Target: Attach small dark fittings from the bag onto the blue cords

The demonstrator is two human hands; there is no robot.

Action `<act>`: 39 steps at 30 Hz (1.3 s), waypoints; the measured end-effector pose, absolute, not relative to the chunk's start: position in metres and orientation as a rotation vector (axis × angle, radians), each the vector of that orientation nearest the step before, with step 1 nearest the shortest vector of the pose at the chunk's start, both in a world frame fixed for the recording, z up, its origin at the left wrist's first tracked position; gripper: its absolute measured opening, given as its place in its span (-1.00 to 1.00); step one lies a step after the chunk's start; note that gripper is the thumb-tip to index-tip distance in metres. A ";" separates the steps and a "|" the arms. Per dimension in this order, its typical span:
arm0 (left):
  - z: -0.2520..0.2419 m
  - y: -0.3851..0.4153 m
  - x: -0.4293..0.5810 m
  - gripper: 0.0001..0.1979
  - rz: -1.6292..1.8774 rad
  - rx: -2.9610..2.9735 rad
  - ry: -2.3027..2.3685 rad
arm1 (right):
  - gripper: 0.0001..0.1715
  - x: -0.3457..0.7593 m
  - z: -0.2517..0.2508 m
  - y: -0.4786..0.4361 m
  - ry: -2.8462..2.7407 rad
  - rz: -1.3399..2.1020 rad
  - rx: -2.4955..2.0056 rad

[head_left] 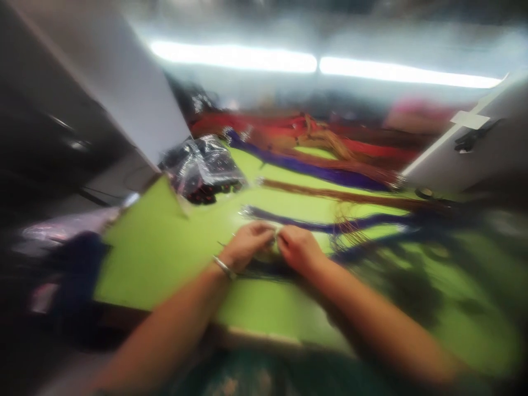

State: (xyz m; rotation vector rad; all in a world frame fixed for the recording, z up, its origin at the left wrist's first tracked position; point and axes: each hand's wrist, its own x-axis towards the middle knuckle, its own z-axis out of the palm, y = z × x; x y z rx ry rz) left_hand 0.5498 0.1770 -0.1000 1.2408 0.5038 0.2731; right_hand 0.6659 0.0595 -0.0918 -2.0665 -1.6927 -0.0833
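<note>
My left hand (249,242), with a silvery band at its wrist, is closed near the middle of the green tabletop (152,258). Close beside it on the right, my right hand (300,247) is closed too. Their fingertips meet around something small and pale, too blurred to make out. Dark strands lie beneath both hands. Just beyond them stretches a dark blue bundle of wires (305,221) with silvery tips at its left end. Loose thin reddish-brown wires (350,225) cross it to the right.
A clear plastic bag with dark parts (206,168) lies at the back left. Behind are brown (330,192), purple (313,169) and red (256,122) bundles. Grey panels rise at both sides; dark cables spread at right.
</note>
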 end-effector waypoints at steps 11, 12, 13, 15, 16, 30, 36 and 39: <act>-0.097 0.178 0.550 -0.65 0.296 1.264 0.504 | -0.81 0.665 -0.096 0.060 -1.633 -0.101 -2.031; -0.096 0.178 0.550 -0.66 0.302 1.257 0.512 | -0.81 0.666 -0.095 0.060 -1.620 -0.108 -2.027; -0.095 0.178 0.549 -0.66 0.305 1.255 0.522 | -0.81 0.666 -0.095 0.060 -1.611 -0.114 -2.025; -0.094 0.179 0.549 -0.66 0.300 1.263 0.539 | -0.81 0.667 -0.094 0.060 -1.607 -0.124 -2.025; -0.094 0.180 0.548 -0.67 0.297 1.270 0.539 | -0.82 0.668 -0.094 0.059 -1.612 -0.130 -2.028; -0.097 0.176 0.551 -0.70 0.297 1.282 0.460 | -0.80 0.662 -0.096 0.059 -1.647 -0.095 -2.018; -0.099 0.179 0.549 -0.68 0.296 1.245 0.478 | -0.83 0.665 -0.090 0.059 -1.407 0.102 -1.911; -0.100 0.178 0.549 -0.69 0.283 1.248 0.465 | -0.84 0.665 -0.089 0.059 -1.422 0.114 -1.920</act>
